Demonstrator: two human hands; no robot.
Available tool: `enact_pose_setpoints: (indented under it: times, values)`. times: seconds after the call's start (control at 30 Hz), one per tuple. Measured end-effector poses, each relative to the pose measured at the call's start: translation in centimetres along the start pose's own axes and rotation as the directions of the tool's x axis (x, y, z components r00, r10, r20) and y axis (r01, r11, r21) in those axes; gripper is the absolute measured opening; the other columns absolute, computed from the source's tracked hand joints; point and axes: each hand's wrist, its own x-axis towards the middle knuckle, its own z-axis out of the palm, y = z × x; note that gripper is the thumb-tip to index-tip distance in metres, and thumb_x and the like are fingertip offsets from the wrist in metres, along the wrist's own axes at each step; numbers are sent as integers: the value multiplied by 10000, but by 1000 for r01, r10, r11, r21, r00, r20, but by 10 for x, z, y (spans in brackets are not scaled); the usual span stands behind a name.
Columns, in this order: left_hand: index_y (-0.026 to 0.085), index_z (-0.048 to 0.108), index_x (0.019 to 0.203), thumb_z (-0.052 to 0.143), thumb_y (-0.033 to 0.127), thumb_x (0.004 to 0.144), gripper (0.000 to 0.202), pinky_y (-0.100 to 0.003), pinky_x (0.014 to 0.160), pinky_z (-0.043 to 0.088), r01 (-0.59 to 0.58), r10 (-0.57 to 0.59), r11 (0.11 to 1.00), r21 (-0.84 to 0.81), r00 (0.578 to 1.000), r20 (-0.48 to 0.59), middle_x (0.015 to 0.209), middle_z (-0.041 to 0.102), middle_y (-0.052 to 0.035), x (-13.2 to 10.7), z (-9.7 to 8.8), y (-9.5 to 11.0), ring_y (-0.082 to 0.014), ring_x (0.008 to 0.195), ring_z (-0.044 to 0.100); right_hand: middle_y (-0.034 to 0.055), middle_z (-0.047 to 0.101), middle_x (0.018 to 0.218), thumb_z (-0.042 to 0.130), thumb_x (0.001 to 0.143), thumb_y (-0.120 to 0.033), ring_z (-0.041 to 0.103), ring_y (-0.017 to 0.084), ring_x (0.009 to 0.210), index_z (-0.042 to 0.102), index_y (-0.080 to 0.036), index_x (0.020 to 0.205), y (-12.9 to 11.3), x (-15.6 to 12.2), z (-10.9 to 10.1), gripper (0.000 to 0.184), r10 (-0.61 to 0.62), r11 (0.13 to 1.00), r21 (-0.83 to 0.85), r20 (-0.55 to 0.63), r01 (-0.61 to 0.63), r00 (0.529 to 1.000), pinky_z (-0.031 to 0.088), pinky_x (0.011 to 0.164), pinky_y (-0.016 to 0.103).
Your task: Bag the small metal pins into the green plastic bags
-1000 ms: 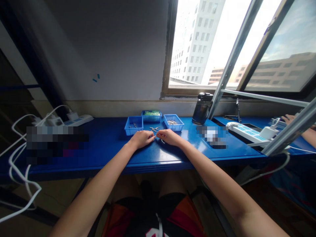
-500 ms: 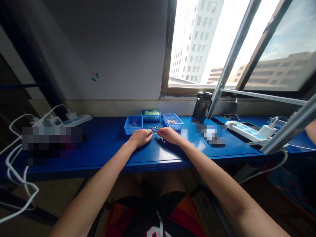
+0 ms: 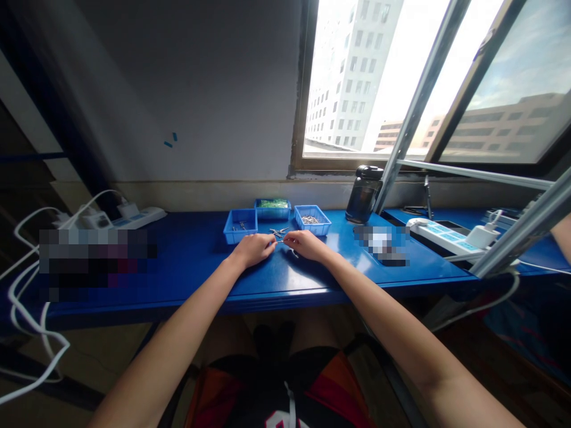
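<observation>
My left hand (image 3: 255, 248) and my right hand (image 3: 304, 244) rest on the blue bench (image 3: 191, 261), fingertips nearly touching. Both are curled in a pinch on a thin metal pin (image 3: 279, 241) held between them. A few loose metal pins (image 3: 279, 232) lie just beyond the fingers. Behind them stand three small blue trays: the left tray (image 3: 241, 226) holds a few small metal parts, the middle tray (image 3: 273, 208) holds green pieces, the right tray (image 3: 313, 220) holds several metal pins.
A dark jar (image 3: 364, 194) stands by the window sill. White power strips lie at the left (image 3: 134, 217) and right (image 3: 441, 234), with white cables (image 3: 27, 297) hanging off the left edge. A slanted metal frame (image 3: 517, 238) crosses the right. Another person's arm (image 3: 562, 235) shows at far right.
Both hands have shifted slightly away from me toward the trays, still pinching together. The other person's hand at far right has pulled back out of view.
</observation>
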Motion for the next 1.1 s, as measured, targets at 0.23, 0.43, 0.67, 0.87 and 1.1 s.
enact_pose_setpoints:
  times: [0.23,0.43,0.67,0.87,1.1]
  values:
    - [211,615,882,397,340,860,255,-246,606,413,-2,2,1000,3,1000,-5,809,670,-46,0,1,-1,-199,719,620,26,627,713,504,825,-299,495,89,600,665,-153,863,-1,0,0,220,5,1000,-9,5,-5,1000,359,602,195]
    - [207,612,893,393,331,860,253,-242,602,410,-5,5,1000,8,1000,-5,813,666,-45,0,0,0,-192,715,618,29,633,714,510,825,-300,502,89,605,669,-148,871,-1,0,0,225,4,1000,-10,1,-4,1000,362,601,191]
    - [194,603,888,383,325,860,258,-245,620,419,-30,29,999,-29,999,-33,846,658,-53,0,0,0,-187,726,615,34,640,713,511,825,-285,521,95,606,674,-144,865,0,1,0,219,-5,1000,6,37,5,999,368,595,194]
    - [193,606,889,383,338,859,268,-251,627,427,-31,29,999,-39,999,-39,821,656,-50,1,2,-1,-187,716,615,28,641,714,511,825,-279,522,94,599,673,-149,867,0,0,0,212,-13,1000,0,37,13,999,369,592,195]
    - [208,607,966,370,307,877,273,-244,681,440,-59,54,996,-67,996,-69,968,654,-45,1,4,-2,-181,823,621,47,662,771,507,830,-272,564,119,656,675,-157,888,1,1,1,212,-29,1000,7,57,29,998,396,627,212]
